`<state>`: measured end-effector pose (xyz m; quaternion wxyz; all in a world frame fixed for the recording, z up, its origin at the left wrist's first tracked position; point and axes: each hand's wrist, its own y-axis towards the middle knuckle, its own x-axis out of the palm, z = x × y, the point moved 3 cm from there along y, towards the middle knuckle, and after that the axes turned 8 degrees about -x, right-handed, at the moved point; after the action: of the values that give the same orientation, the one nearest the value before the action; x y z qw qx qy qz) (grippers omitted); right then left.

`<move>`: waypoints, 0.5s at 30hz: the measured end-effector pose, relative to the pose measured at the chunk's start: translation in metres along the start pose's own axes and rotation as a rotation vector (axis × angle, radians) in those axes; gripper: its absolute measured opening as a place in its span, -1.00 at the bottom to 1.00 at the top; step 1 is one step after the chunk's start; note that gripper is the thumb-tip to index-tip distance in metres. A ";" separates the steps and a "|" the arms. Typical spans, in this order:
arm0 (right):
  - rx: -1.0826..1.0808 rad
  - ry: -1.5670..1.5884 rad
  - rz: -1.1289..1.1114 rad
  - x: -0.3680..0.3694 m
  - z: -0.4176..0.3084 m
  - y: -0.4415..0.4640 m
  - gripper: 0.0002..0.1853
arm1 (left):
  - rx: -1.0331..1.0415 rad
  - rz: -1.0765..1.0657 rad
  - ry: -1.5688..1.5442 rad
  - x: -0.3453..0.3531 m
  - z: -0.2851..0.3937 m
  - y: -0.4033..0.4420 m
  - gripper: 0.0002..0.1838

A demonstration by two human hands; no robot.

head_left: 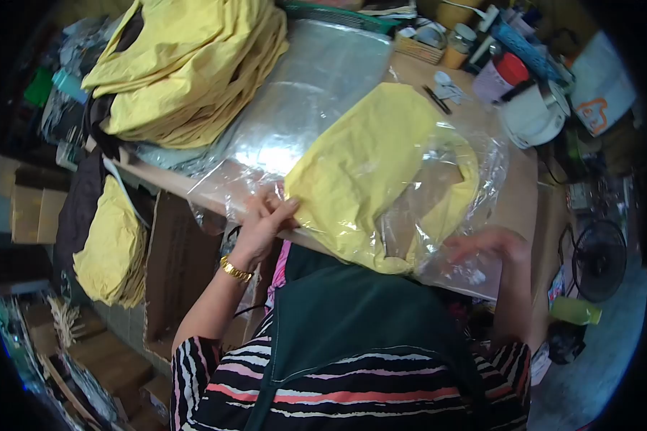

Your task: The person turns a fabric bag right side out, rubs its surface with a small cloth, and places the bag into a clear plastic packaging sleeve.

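A folded yellow cloth piece [359, 158] with a strap-like loop [467, 172] on its right lies on the table, inside a clear plastic bag [492, 165]. At its left edge, my left hand [267, 215] has thumb and fingers closed on the plastic bag, by the cloth's corner. My right hand [492, 244], a little blurred, is over the bag's lower right part with its fingers stretched out. It appears to touch the plastic, without gripping it.
A tall stack of yellow cloth pieces [194, 79] stands at the back left beside flat clear plastic bags [316, 79]. A dark pen [437, 100], a white mug [535, 115] and jars are at the back right. A fan [599, 260] stands right; more yellow cloth [111, 248] hangs left.
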<state>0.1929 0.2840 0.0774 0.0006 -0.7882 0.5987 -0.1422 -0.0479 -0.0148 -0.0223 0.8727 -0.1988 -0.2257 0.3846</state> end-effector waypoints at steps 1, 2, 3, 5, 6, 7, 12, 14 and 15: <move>-0.079 0.111 0.000 0.011 -0.013 -0.018 -0.61 | 0.050 0.042 -0.006 0.002 0.004 -0.003 -0.57; 0.035 -0.253 -0.081 0.025 -0.028 -0.029 -0.64 | 0.104 0.086 -0.016 0.002 0.008 -0.004 -0.41; 0.160 -0.614 -0.160 0.037 -0.034 -0.038 -0.67 | 0.092 0.019 0.025 0.001 0.011 -0.002 -0.22; 0.256 -1.027 0.069 0.039 -0.028 -0.062 -0.77 | 0.161 -0.007 -0.034 0.005 0.019 -0.003 -0.22; 0.144 -0.907 0.444 0.018 -0.026 -0.087 -0.83 | 0.186 -0.011 -0.082 0.014 0.029 -0.006 -0.22; -0.031 -0.958 0.696 0.013 -0.036 -0.090 -0.86 | 0.188 0.010 -0.176 0.029 0.044 -0.013 -0.23; -0.285 -1.215 0.710 0.007 -0.060 -0.021 -0.93 | 0.232 -0.236 -0.132 0.011 0.057 0.012 -0.80; -0.357 -1.587 0.310 0.033 -0.101 0.053 -0.96 | 0.262 -0.359 -0.044 0.021 0.073 0.011 -0.90; -0.373 -1.530 0.231 0.018 -0.084 0.087 -0.95 | 0.273 -0.370 -0.031 0.025 0.084 0.010 -0.90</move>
<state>0.0962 0.2569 0.1467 0.2943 -0.5872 0.5241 0.5421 -0.0845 0.0253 0.0473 0.9436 -0.0284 -0.2176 0.2478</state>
